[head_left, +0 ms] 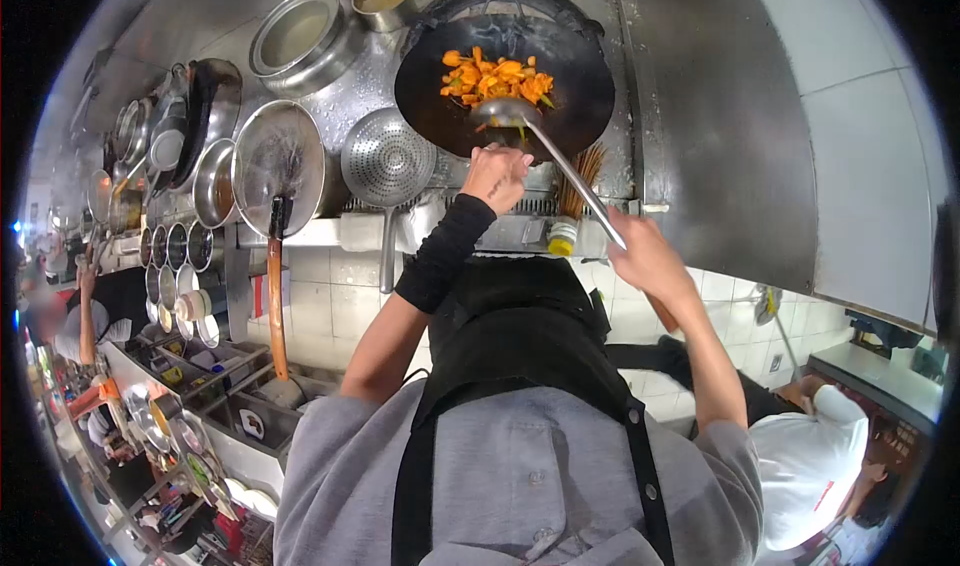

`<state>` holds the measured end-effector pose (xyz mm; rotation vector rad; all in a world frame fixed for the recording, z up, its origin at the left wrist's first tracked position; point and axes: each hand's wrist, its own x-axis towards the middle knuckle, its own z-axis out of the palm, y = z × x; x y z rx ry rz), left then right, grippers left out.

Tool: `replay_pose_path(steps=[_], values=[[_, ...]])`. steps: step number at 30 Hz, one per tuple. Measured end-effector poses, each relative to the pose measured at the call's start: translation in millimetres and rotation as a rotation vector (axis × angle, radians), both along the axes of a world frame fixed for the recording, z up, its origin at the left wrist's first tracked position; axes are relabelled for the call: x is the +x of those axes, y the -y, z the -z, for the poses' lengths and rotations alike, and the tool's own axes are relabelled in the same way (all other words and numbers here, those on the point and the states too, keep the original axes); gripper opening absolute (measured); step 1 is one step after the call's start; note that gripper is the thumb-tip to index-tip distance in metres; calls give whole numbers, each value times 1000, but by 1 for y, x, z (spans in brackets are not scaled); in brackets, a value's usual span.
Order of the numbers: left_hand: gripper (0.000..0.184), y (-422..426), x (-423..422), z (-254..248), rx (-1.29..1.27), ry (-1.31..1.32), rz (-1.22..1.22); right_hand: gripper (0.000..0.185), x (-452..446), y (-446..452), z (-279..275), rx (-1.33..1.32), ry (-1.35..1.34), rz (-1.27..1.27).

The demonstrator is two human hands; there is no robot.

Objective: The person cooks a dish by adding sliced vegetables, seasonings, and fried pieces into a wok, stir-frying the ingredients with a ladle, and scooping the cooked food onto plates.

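Observation:
A dark wok [420, 101] sits on the stove, with orange food pieces [490, 76] and a few green bits inside. My left hand [497, 176], a black sleeve at its wrist, is closed at the wok's near rim; the part it grips is mostly hidden beneath the fingers. My right hand [645, 256] is wrapped around the long handle of a metal ladle [575, 176]. The ladle's bowl is inside the wok, at the near side of the orange pieces. Just left of the wok rests a perforated skimmer [388, 158].
A bamboo brush [583, 181] stands right of my left hand. Left lie a round strainer [278, 161] with a wooden handle, a lidded pot [297, 36] and a small pot [384, 1]. A person in white [815, 466] is behind on the right; another person's arm [87, 311] shows far left.

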<state>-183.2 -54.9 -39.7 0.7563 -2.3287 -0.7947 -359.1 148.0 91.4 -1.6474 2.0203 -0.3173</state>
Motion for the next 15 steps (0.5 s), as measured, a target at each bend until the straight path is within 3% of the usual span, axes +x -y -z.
replay_pose_path(steps=[5,8,9,10,11,13,15], values=[[22,-43,23,48,-15,80,-41,51,27,32,86,-148,107,185],[8,-73,48,64,-40,77,6,56,34,11,105,-344,-15,156],[9,-72,49,55,2,123,30,56,38,2,88,-310,18,210],[14,-62,43,38,-146,119,29,55,35,-4,75,-301,48,211],[14,-47,28,51,-173,-56,-45,54,37,-18,62,-267,87,209],[6,-8,6,15,13,187,-33,51,43,-28,31,-236,135,219],[15,17,-9,16,0,231,-77,49,38,-26,22,-265,150,239]])
